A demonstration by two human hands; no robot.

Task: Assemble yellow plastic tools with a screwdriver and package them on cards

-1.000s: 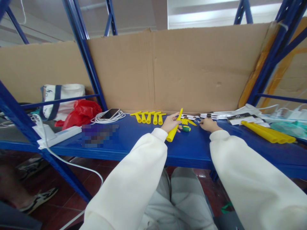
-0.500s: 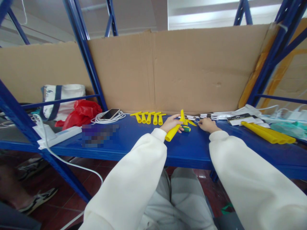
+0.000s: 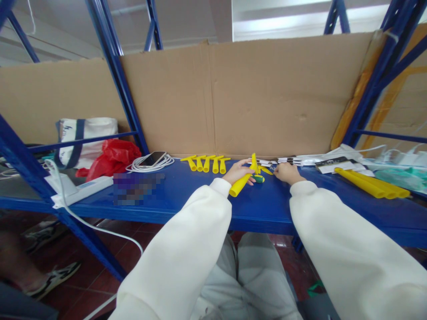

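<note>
Lying across the left hand, a yellow tapered piece is grasped between thumb and fingers above the blue shelf, its wide hollow end toward the person and its flat crosspiece pointing away. The hold leaves both ends uncovered, which seems to serve keeping the crosspiece turned toward the right hand. Just beside the left fingertips is a green and yellow handle, probably kept there for a short reach. A few loose yellow bits lie between the hands, presumably gathered where either can get at them.

The right hand bends down at the shelf, fingers drawn together by some tiny parts; whether they pinch one I cannot tell, since the knuckles hide the tips. Behind it lie white strips with dark bands, pushed back against the cardboard panel, perhaps to free the front.

Farther left, five yellow T-shaped pieces stand side by side, an orderly row that likely makes them easy to count. Off to the right, yellow tubes lie together, wide ends facing the person, apparently a stock set within arm's reach. A phone rests by coiled white cable beyond the row.
</note>
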